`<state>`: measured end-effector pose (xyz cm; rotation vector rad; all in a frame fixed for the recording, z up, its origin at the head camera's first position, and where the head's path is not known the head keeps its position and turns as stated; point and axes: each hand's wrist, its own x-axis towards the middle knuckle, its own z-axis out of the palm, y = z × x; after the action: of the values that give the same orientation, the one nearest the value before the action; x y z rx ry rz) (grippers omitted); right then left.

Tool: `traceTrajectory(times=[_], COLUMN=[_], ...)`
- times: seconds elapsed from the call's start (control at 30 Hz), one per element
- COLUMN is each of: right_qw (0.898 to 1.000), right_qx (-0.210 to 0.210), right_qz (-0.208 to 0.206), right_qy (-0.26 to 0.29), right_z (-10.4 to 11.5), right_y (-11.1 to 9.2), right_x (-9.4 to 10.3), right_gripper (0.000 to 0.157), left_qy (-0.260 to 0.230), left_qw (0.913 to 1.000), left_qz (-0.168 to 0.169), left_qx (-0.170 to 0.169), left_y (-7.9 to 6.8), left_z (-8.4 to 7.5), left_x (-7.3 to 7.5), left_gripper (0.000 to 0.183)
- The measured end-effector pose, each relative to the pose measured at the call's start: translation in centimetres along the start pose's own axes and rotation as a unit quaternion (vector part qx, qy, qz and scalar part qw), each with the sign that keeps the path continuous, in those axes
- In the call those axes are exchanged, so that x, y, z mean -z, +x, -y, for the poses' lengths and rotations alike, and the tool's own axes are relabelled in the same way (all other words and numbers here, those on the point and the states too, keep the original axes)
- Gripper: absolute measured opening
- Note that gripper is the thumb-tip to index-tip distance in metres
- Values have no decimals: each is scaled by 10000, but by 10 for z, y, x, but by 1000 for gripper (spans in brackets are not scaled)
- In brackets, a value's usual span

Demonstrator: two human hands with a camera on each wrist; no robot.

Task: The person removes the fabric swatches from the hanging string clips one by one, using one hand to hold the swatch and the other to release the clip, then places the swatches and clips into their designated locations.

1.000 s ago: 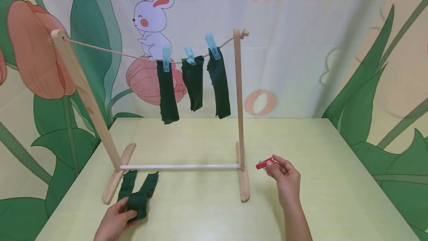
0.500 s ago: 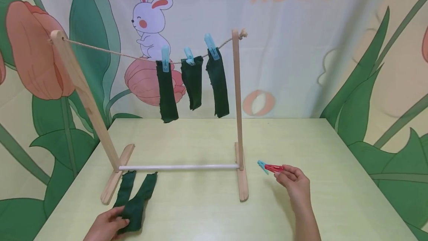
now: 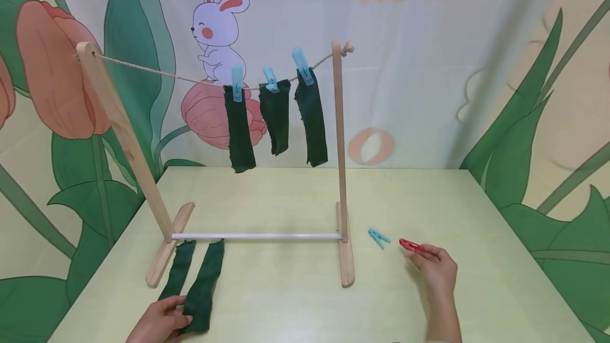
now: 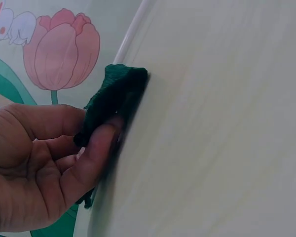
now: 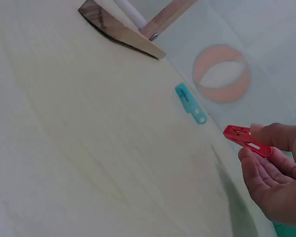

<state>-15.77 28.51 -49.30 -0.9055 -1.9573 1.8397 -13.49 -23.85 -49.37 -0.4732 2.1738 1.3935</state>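
My left hand (image 3: 159, 322) pinches the near end of a dark green cloth strip (image 3: 205, 290) between thumb and fingers, at the front left. A second green strip (image 3: 178, 269) lies just left of it, its near end hidden behind the hand. In the left wrist view the held cloth (image 4: 119, 86) folds up between the fingers. On the right, my right hand (image 3: 437, 271) pinches a red clothespin (image 3: 411, 246) between thumb and fingertips, above the table. A blue clothespin (image 3: 379, 237) lies on the table left of it, apart from the hand; the right wrist view shows both.
A wooden rack (image 3: 341, 173) with a white crossbar (image 3: 257, 236) stands across the table (image 3: 405, 195). Along its string (image 3: 152, 71) hang three green cloth strips (image 3: 240, 136), each under a blue clothespin (image 3: 237, 82). A printed curtain (image 3: 419, 68) backs the table.
My right hand has drawn right with the red clothespin, away from the blue one, which now lies fully visible. The cloth in my left hand has straightened out as its near end came toward me.
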Motion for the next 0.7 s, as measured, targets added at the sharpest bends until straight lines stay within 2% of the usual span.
traceTrajectory(times=[0.13, 0.23, 0.47, 0.6, 0.7], right_qw=[9990, 9981, 9949, 9928, 9949], right_qx=[-373, -523, -249, -216, -319], right_qz=[-217, -335, -355, -424, -345], right_qy=[148, 16, -906, -1097, -896], right_z=[-6, -10, -9, -8, -8], right_y=[4, 5, 4, 2, 0], right_x=[-7, -13, -16, -17, -19], right_gripper=[45, 44, 47, 47, 48], left_qy=[21, 13, 162, 286, 357], left_qw=[9999, 9999, 9997, 9993, 9986], left_qz=[-109, -141, -174, -122, -178], left_qx=[4, 50, -114, -186, -360], left_y=[3, 4, 1, -1, -3], left_z=[2, 3, 3, 4, 6], left_x=[1, 3, 4, 4, 5], left_gripper=[55, 52, 44, 43, 44])
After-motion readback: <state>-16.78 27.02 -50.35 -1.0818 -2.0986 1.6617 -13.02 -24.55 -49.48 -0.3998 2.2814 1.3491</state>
